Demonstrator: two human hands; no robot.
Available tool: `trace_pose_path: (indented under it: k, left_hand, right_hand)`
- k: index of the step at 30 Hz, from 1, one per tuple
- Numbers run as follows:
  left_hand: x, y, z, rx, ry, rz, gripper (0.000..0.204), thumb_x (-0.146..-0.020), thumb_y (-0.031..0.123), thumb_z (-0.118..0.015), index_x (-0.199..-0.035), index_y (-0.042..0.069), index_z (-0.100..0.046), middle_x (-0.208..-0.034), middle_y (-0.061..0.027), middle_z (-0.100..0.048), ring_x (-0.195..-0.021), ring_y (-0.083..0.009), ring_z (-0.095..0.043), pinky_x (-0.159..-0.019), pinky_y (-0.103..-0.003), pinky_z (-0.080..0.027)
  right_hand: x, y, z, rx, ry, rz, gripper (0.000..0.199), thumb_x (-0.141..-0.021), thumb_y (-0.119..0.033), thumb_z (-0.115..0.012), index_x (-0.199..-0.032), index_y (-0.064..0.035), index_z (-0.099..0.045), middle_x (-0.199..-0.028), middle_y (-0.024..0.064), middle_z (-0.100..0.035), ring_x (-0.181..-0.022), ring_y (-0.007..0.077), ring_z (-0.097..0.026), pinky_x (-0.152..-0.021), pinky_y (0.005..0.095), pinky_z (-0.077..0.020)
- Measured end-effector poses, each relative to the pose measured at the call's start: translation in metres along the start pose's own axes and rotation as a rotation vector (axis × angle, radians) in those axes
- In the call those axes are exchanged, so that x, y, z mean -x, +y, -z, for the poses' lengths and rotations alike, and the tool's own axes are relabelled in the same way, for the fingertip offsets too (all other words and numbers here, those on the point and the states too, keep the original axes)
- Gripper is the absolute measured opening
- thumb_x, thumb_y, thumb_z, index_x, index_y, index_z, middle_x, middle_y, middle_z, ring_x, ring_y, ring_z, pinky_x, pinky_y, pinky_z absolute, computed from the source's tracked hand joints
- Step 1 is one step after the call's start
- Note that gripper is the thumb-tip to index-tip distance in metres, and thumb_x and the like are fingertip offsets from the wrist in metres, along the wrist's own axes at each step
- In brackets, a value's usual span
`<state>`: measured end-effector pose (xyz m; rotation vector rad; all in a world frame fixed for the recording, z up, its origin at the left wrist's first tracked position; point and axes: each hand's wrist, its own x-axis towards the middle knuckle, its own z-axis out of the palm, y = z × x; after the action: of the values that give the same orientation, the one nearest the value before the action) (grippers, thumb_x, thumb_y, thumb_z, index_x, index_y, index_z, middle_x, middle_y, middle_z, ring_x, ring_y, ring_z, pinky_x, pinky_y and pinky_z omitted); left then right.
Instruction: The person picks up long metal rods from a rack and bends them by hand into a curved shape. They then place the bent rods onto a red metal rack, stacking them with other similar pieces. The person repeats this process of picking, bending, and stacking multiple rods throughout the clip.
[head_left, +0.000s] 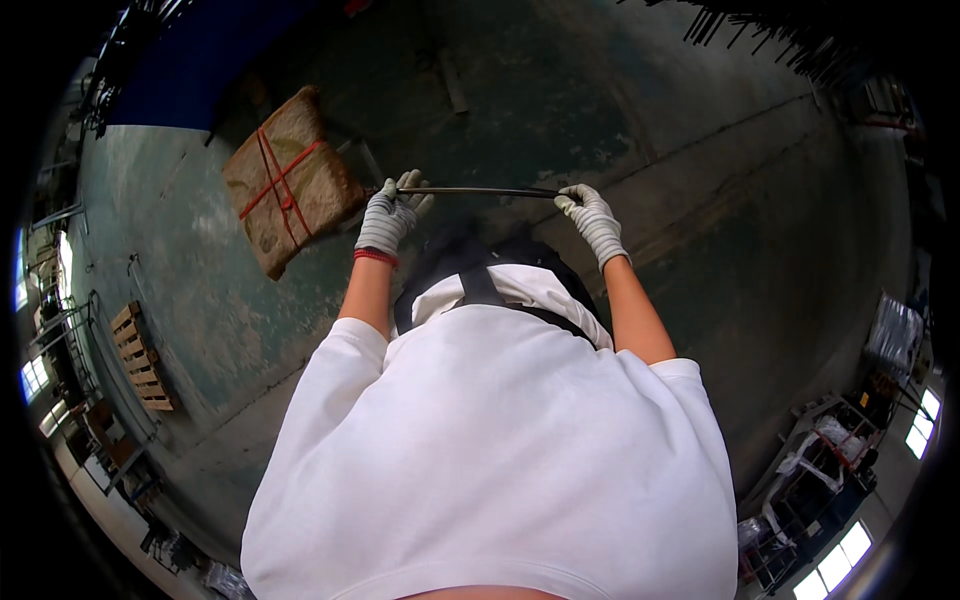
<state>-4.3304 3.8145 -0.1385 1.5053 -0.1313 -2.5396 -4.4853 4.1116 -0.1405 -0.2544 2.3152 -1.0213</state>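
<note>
Left hand [394,214]: fingers half open, grip on thin rod [480,191] unclear
Right hand [594,217]: fingers curled round rod
Rod: up, not put down

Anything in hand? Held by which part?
A thin dark rod: the right hand grips its right end; the left hand is at its left end, fingers partly spread, hold unclear.

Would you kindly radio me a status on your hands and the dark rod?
Left hand loosely open at rod's left end; right hand closed on its right end. Dark rod running crosswise between hands. Possible obstacle: red-tied tan bundle, left of left hand.
</note>
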Motion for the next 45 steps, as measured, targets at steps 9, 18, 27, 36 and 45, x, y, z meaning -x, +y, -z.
trace_pose_path:
  k: [9,18,27,36,45]
  left_hand:
    - [-0.003,0.001,-0.001,-0.02,-0.003,-0.008,0.033,-0.093,0.031,-0.033,-0.104,0.006,-0.051,-0.108,-0.0074,-0.057,-0.105,-0.0296,-0.049,-0.091,-0.053,-0.034]
    - [-0.005,0.003,-0.003,-0.034,-0.009,-0.013,0.032,-0.092,0.031,-0.034,-0.103,0.006,-0.051,-0.108,-0.0078,-0.057,-0.104,-0.0298,-0.049,-0.091,-0.053,-0.034]
    - [-0.004,0.003,-0.004,-0.074,-0.006,-0.029,0.031,-0.093,0.03,-0.033,-0.103,0.007,-0.051,-0.107,-0.0081,-0.057,-0.102,-0.0292,-0.05,-0.09,-0.052,-0.035]
    - [-0.004,0.004,-0.004,-0.086,0.018,-0.021,0.032,-0.093,0.03,-0.033,-0.105,0.006,-0.05,-0.109,-0.0083,-0.057,-0.104,-0.0291,-0.049,-0.093,-0.051,-0.033]
    - [-0.003,0.004,-0.003,-0.078,0.009,-0.012,0.034,-0.092,0.03,-0.034,-0.108,0.005,-0.051,-0.112,-0.008,-0.056,-0.112,-0.029,-0.044,-0.096,-0.051,-0.031]
  right_hand:
    - [0.001,-0.004,-0.001,-0.058,0.03,0.015,0.021,-0.072,-0.016,-0.066,-0.088,-0.003,-0.061,-0.086,0.0062,-0.06,-0.078,0.0153,-0.057,-0.071,0.0272,-0.0448]
    - [-0.005,0.0,-0.002,-0.081,0.026,0.02,0.022,-0.071,-0.017,-0.067,-0.088,-0.0033,-0.061,-0.088,0.0065,-0.059,-0.078,0.0161,-0.056,-0.072,0.0279,-0.0445]
    - [-0.005,-0.005,-0.001,-0.022,0.041,0.005,0.024,-0.071,-0.019,-0.067,-0.088,-0.0037,-0.061,-0.09,0.0079,-0.059,-0.082,0.0181,-0.056,-0.076,0.0291,-0.0439]
    - [-0.008,0.001,-0.002,-0.053,0.019,-0.001,0.025,-0.071,-0.02,-0.068,-0.089,-0.0041,-0.061,-0.09,0.0088,-0.06,-0.083,0.0191,-0.057,-0.076,0.0294,-0.0443]
    - [-0.013,0.013,-0.006,-0.031,0.024,0.003,0.026,-0.07,-0.022,-0.067,-0.089,-0.0047,-0.062,-0.091,0.009,-0.061,-0.082,0.0191,-0.057,-0.076,0.0299,-0.0446]
